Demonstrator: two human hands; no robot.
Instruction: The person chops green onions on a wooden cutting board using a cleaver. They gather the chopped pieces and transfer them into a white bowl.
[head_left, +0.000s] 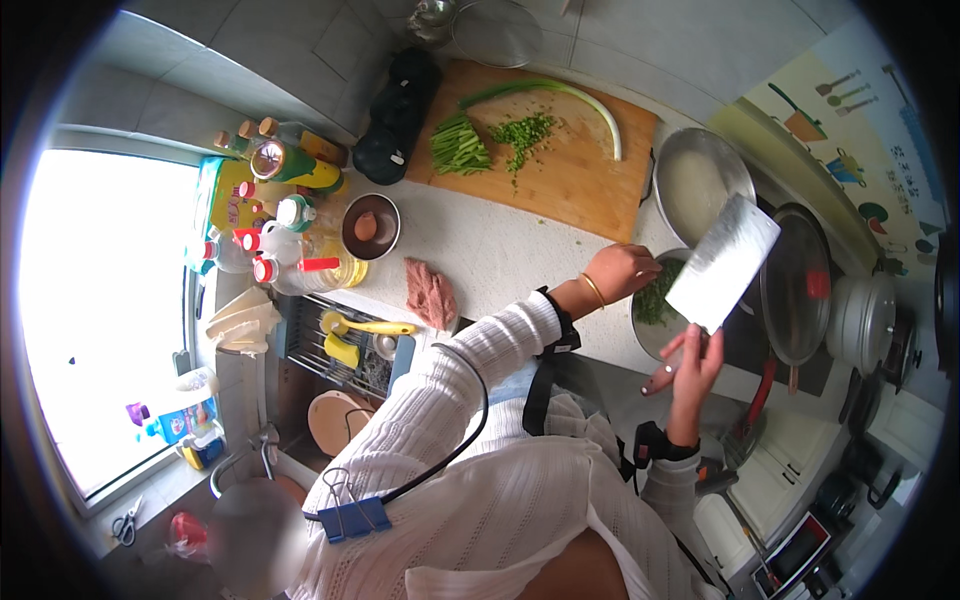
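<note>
My right hand (694, 367) holds a metal cleaver (724, 262) by its handle, with the broad blade raised over the right side of a bowl (641, 341) of chopped greens (658, 296). At the bowl's left rim is my left hand (619, 274), fingers curled and pointing to the greens; whether anything is between them is hidden. Beyond it lies a wooden cutting board (577, 199). On the board are a long scallion (592, 101), a pile of cut green stalks (459, 146) and finely chopped green bits (523, 133).
Behind the bowl stands a metal basin (694, 176) with pale contents; a lidded pan (795, 285) is to its right. Left are a small bowl (371, 251) with an eggshell-like piece, a pink cloth (430, 292), several bottles (300, 169) and a sink rack (300, 322).
</note>
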